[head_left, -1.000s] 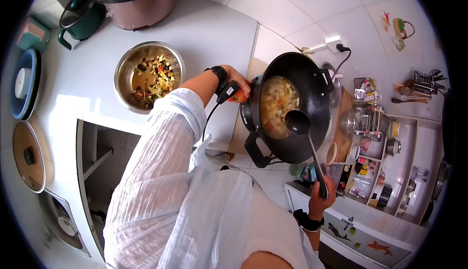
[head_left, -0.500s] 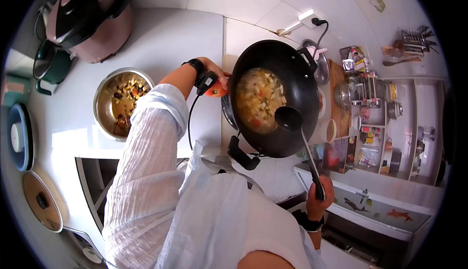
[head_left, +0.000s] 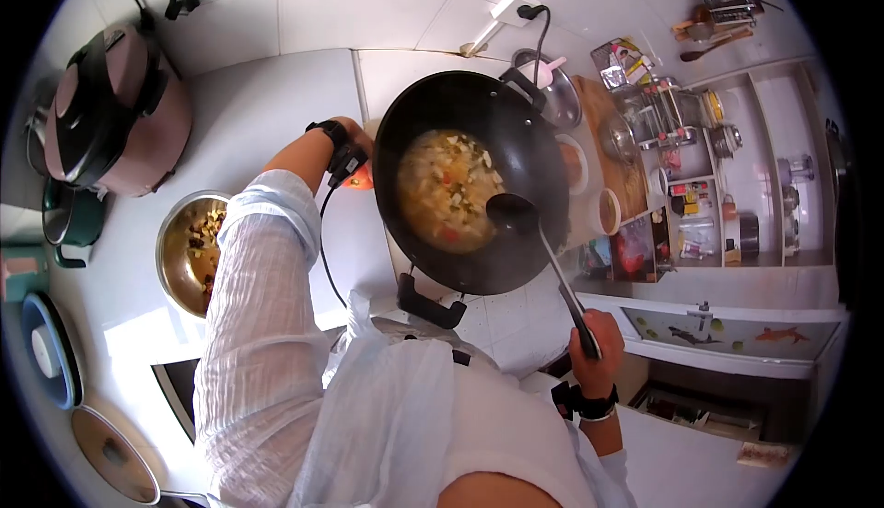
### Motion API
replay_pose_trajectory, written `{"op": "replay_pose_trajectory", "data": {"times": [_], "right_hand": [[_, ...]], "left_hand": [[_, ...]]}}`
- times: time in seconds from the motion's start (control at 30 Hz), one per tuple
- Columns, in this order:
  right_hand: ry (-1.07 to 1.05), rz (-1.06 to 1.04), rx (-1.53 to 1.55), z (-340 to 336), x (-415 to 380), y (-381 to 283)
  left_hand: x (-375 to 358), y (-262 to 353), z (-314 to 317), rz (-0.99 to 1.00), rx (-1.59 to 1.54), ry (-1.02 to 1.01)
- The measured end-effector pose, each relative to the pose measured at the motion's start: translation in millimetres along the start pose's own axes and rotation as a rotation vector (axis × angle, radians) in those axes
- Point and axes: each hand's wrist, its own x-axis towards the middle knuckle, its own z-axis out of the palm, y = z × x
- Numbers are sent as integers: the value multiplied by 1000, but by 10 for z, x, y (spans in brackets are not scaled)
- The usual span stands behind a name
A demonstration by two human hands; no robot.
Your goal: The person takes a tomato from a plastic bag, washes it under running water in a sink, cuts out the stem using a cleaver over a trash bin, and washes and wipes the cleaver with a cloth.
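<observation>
The right hand (head_left: 597,353) grips a ladle (head_left: 565,292) reaching into the wok (head_left: 529,140); beside the wok, I can't read the left hand (head_left: 355,135).

Left arm (head_left: 262,273) stretched forward; right fingers (head_left: 602,328) curled tight, right wrist (head_left: 589,404) out to side.

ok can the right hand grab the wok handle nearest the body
Probably not now: the right hand is closed around the ladle and would likely need freeing first, though nothing visibly covers the wok handle.
</observation>
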Motion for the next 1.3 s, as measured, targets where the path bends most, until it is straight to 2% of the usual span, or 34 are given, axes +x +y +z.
{"op": "replay_pose_trajectory", "data": {"times": [0.07, 0.1, 0.17, 0.2, 0.23, 0.3, 0.33, 0.4, 0.43, 0.5, 0.53, 0.6, 0.67, 0.73, 0.87, 0.93, 0.97, 1.13, 1.3], "right_hand": [[34, -21, -49, 85, 63, 121], [55, -48, -94, 143, 99, 206], [98, -49, -93, 292, 226, 383], [115, -49, -92, 383, 306, 451], [132, -50, -89, 475, 396, 497], [152, -63, -95, 640, 567, 532], [160, -52, -88, 723, 639, 535], [215, -138, -21, 867, 761, 526], [226, -129, -14, 911, 808, 500], [176, -221, 104, 940, 861, 434], [184, -212, 112, 916, 840, 407], [10, -345, 85, 836, 817, 368], [-20, -396, 54, 707, 716, 367], [-64, -539, -71, 509, 586, 399], [-87, -606, -89, 36, 360, 445], [-107, -606, -33, -53, 256, 459], [-143, -617, -14, -60, 245, 435], [-79, -618, -39, 369, 309, 580], [136, -483, -48, 743, 828, 709]], "left_hand": [[13, -4, -17, -106, -101, -29], [-51, -13, 52, -77, -55, 102], [-258, -22, 214, 4, -336, 173], [-324, -64, 260, 129, -400, 208], [-343, -129, 243, 120, -389, 208], [-383, -274, 203, 289, -468, 402], [-476, -312, 217, 454, -552, 432], [-640, -357, 330, 541, -505, 875], [-790, -315, 436, 535, -490, 875], [-1063, -267, 694, 596, -910, 1024], [-1113, -292, 819, 588, -896, 1025], [-1224, -356, 1047, 715, -1177, 1000], [-1284, -448, 1279, 740, -1236, 965], [-1352, -503, 1505, 764, -1299, 923], [-1430, -473, 1888, 762, -1452, 929], [-1472, -481, 1995, 782, -1560, 736], [-1460, -422, 2055, 773, -1611, 760], [-1501, -301, 2163, 784, -1675, 665], [-1589, -229, 2220, 800, -1670, 663]]}}
